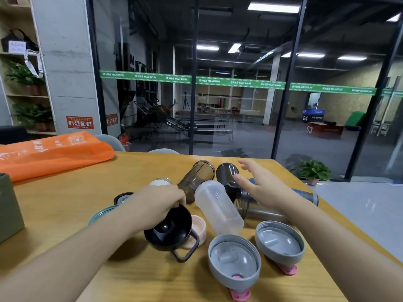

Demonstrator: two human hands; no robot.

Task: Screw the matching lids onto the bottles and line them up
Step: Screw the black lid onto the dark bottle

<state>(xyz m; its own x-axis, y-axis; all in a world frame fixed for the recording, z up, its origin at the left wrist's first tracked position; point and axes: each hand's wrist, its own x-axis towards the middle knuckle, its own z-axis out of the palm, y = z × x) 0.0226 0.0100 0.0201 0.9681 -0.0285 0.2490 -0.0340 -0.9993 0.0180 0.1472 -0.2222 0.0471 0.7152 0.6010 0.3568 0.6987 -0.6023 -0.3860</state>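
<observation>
My left hand (157, 203) grips a black lid (170, 232) with a loop handle, held tilted just above the wooden table (65, 210). My right hand (259, 184) is open, fingers spread, hovering over several bottles lying on their sides. These include a frosted white bottle (218, 207), a smoky brown bottle (196, 178), a dark bottle (226, 173), a grey clear bottle (257, 209) and a blue bottle (305, 196). Two grey lids with pink caps (234, 260) (280, 243) lie upside down near the front. A pale pink lid (199, 231) sits behind the black lid.
An orange bag (52, 153) lies at the table's back left. A green box (8, 208) stands at the left edge. A teal lid (101, 213), a small dark lid (122, 197) and a white-topped jar (160, 182) sit by my left wrist. A glass wall stands behind.
</observation>
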